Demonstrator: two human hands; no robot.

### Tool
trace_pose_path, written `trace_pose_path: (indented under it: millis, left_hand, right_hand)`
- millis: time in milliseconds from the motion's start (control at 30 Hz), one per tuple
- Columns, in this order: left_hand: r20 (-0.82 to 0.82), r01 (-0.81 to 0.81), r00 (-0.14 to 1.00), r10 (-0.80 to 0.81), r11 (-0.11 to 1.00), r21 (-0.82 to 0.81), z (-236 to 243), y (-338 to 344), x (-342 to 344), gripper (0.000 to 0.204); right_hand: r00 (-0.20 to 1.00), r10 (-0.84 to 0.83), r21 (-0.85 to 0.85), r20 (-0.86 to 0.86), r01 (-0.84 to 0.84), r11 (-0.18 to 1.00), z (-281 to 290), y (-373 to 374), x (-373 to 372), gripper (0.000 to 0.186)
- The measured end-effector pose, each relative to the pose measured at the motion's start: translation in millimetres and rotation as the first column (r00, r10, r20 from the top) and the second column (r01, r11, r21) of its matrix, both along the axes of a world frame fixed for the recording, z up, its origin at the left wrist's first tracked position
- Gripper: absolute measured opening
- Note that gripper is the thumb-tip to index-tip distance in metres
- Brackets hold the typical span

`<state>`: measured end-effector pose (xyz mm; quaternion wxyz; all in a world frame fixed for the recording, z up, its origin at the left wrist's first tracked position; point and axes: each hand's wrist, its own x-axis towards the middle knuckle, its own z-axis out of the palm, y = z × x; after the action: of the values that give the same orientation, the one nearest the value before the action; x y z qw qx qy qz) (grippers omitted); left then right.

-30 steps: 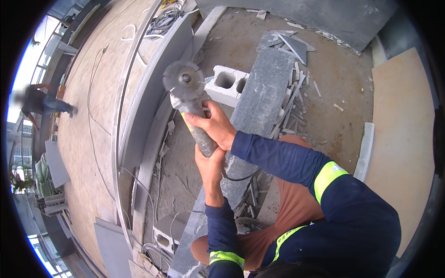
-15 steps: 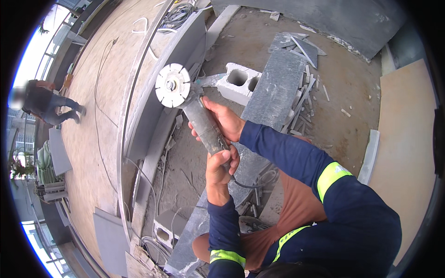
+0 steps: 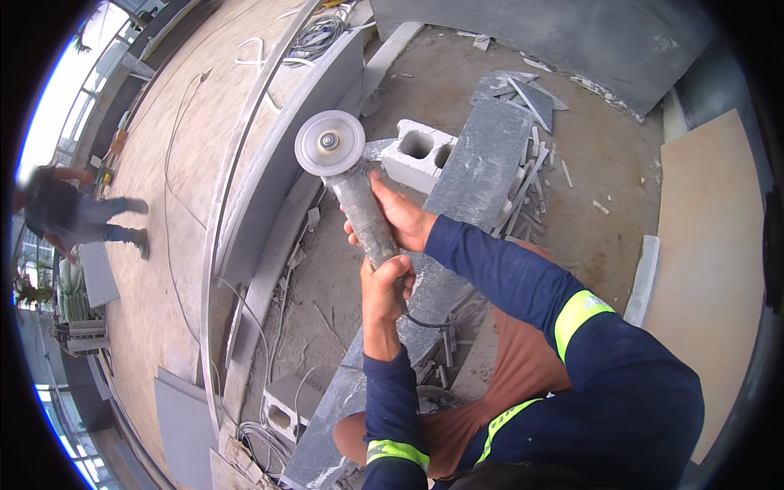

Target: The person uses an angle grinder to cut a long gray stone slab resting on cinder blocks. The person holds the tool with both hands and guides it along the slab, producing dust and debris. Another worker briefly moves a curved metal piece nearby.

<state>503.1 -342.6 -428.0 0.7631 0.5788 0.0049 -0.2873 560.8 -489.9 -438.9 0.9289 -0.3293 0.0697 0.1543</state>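
Observation:
An angle grinder point(image 3: 365, 219) with a round, slotless-looking blurred cutting disc point(image 3: 330, 143) is held up in front of me, disc end away from me. My left hand point(image 3: 384, 286) is wrapped round the rear of its body, near where the power cord point(image 3: 426, 324) leaves. Farther forward, my right hand point(image 3: 402, 214) grips the body just behind the head, its fingertips showing on the left side. Below the grinder lies a long grey stone slab point(image 3: 482, 159), beside a pale hollow concrete block point(image 3: 419, 153). The disc touches neither.
Thin stone offcuts point(image 3: 531, 184) litter the ground right of the slab. Another hollow block point(image 3: 287, 408) and coiled cable point(image 3: 263, 445) lie near left. A grey upright panel point(image 3: 282, 155) runs along the left. A person point(image 3: 82, 208) walks at far left. A tan board point(image 3: 706, 245) stands right.
The disc's slots, distinct before, are now blurred into a smooth ring, as if spinning. The grinder has shifted slightly right in view. The person at far left has changed stride.

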Motion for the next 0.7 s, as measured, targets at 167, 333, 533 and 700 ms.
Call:
trace_pose_path:
  millis: [167, 333, 533, 700]
  left_hand:
    - [0.016, -0.022, 1.0, 0.022, 1.0, -0.006, -8.9, 6.0, 2.2, 0.028]
    - [0.037, 0.028, 0.999, -0.026, 0.998, -0.061, -10.1, 13.3, 7.6, 0.033]
    - [-0.047, 0.118, 0.989, -0.143, 0.928, -0.355, -3.8, 5.5, 3.0, 0.054]
    - [-0.079, 0.161, 0.975, -0.209, 0.904, -0.397, -0.6, -1.5, -1.2, 0.056]
  right_hand:
    - [0.996, 0.034, -0.144, 0.088, -0.021, 0.989, -3.3, 10.5, -9.9, 0.078]
    - [0.967, 0.112, -0.296, 0.229, -0.04, 0.954, 7.5, 11.1, -19.3, 0.075]
    - [0.973, 0.03, 0.207, 0.229, -0.078, 0.975, 19.5, -20.6, -12.4, 0.067]
    - [0.977, -0.051, 0.212, 0.207, 0.006, 0.977, 29.0, -24.6, -13.5, 0.067]
